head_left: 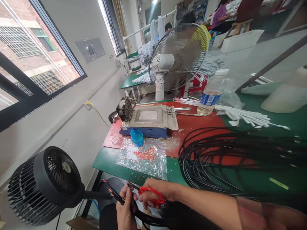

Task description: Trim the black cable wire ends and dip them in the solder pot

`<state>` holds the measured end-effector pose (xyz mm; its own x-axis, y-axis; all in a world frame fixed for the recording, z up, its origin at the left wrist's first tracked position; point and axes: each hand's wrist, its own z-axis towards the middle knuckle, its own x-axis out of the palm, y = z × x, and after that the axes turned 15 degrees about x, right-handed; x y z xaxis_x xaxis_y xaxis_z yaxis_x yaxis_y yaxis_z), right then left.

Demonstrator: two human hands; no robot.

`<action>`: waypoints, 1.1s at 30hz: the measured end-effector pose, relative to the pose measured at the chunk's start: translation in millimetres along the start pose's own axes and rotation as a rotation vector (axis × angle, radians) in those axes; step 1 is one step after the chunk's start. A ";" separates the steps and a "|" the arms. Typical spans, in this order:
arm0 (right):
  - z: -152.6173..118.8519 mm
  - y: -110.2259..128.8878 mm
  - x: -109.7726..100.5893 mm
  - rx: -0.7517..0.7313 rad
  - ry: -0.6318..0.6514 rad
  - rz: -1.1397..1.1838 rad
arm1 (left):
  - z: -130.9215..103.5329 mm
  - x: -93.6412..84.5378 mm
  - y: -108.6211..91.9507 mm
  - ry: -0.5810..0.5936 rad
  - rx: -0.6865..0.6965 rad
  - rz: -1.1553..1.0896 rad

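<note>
My left hand (124, 209) grips a bundle of black cables (114, 193) near its stripped ends, which show small coloured wire tips pointing left. My right hand (157, 191) holds red-handled scissors (150, 193), blades pointing left toward the cable ends. Both hands sit below the table's front edge. A large coil of black cable (230, 156) lies on the table (107, 161) to the right. A clear plastic bag (144, 158) with a scatter of red wire scraps lies just ahead of my hands.
A blue cap (137, 138) sits beside a blue-based metal solder pot (148, 119). A white desk fan (178, 57), a water bottle (212, 94) and white cable ties (247, 116) stand behind. A black floor fan (45, 183) is at left. Other people sit far back.
</note>
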<state>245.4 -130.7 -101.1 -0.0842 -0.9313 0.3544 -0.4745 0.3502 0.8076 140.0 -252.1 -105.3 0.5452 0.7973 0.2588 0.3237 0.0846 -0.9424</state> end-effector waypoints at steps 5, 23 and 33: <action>1.9 -2.7 -0.8 0.003 -0.009 0.012 | 1.0 -2.6 3.7 -0.026 0.028 0.037; -4.0 2.2 5.2 -0.005 -0.040 0.050 | 0.8 -1.8 0.7 -0.180 0.023 -0.033; -4.6 4.1 10.3 0.035 -0.061 0.041 | -1.2 -1.6 5.6 -0.153 0.032 -0.004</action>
<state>246.6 -138.4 -92.0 -0.1565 -0.9210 0.3567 -0.5003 0.3853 0.7754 141.9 -253.6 -110.8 0.4189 0.8784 0.2301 0.2993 0.1056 -0.9483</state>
